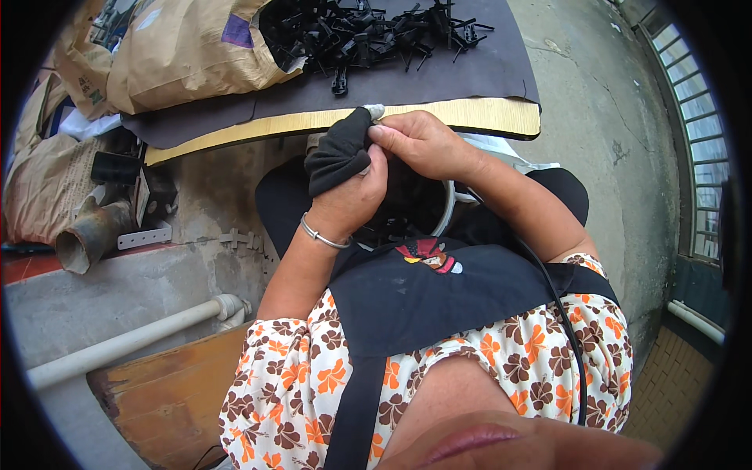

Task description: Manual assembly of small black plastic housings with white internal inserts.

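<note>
Just in front of the table's near edge, my two hands meet. Black cloth [335, 163], gathered in folds, covers the fingers and back of my left hand [359, 197]; its thumb and wrist are bare. Whether the cloth is a glove or a loose wrap, I cannot tell. A pale grey tip [375, 110] pokes out at the cloth's far end. My right hand [427, 142] is closed, thumb against bent fingers, right beside that tip and the cloth. Whatever it pinches is too small or hidden to make out.
Many black plastic clip-like parts [368, 35] lie heaped on the dark-covered table [501, 70], spilling from a brown paper sack [184, 59]. A rusty metal pipe [94, 235] and a dark phone-like slab [115, 168] stand at left. A white curved rim [447, 210] shows below my hands.
</note>
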Demonstrator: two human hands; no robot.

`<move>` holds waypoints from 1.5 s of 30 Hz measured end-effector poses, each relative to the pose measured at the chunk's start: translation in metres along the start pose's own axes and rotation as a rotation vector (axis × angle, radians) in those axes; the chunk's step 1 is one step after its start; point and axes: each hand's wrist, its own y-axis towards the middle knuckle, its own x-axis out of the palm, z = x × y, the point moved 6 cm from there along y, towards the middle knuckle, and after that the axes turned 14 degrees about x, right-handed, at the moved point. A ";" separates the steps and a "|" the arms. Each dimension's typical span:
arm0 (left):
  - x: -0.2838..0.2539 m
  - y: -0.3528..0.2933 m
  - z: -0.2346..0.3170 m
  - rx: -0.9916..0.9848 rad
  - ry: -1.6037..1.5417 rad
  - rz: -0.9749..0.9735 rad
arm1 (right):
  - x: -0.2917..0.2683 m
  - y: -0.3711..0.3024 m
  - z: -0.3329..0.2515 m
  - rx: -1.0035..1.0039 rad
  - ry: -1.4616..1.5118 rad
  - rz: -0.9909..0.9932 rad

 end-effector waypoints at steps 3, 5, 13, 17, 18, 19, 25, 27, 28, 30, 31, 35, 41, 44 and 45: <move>-0.001 -0.003 -0.013 -0.145 -0.281 0.064 | -0.009 -0.006 -0.014 -0.060 -0.023 -0.027; -0.006 -0.003 -0.017 -0.242 -0.411 0.096 | -0.018 -0.010 -0.025 -0.051 -0.182 0.035; -0.014 -0.007 -0.025 -0.516 -0.819 0.155 | -0.019 -0.011 -0.021 -0.055 -0.414 0.029; -0.006 -0.010 -0.031 -0.497 -0.704 0.185 | -0.024 -0.016 -0.035 -0.230 -0.338 0.116; -0.006 -0.011 -0.030 -0.498 -0.705 0.183 | -0.022 -0.015 -0.036 -0.238 -0.295 0.114; -0.002 -0.012 -0.028 -0.516 -0.781 0.139 | -0.022 -0.015 -0.037 -0.235 -0.295 0.118; 0.005 -0.003 -0.015 -0.392 -0.754 0.011 | -0.020 -0.010 -0.025 -0.051 -0.106 -0.010; 0.008 -0.011 -0.022 -0.472 -0.851 0.072 | -0.019 -0.011 -0.030 -0.046 -0.103 -0.006; 0.009 -0.012 -0.023 -0.472 -0.851 0.072 | -0.020 -0.012 -0.032 -0.046 -0.103 -0.006; 0.011 -0.015 -0.028 -0.543 -0.890 0.098 | -0.019 -0.014 -0.038 -0.079 -0.296 0.011; 0.011 -0.015 -0.028 -0.543 -0.891 0.096 | -0.018 -0.015 -0.037 -0.079 -0.295 0.014; 0.010 -0.009 -0.022 -0.432 -0.754 0.069 | -0.012 -0.011 -0.028 -0.028 -0.274 0.009; 0.001 0.001 -0.011 -0.112 -0.224 0.005 | 0.002 -0.007 -0.013 -0.021 -0.174 0.100; 0.002 -0.002 -0.012 -0.100 -0.139 -0.062 | 0.006 -0.007 -0.009 -0.023 -0.127 0.113; 0.003 -0.004 -0.012 -0.088 -0.089 -0.096 | 0.008 -0.007 -0.007 -0.016 -0.071 0.093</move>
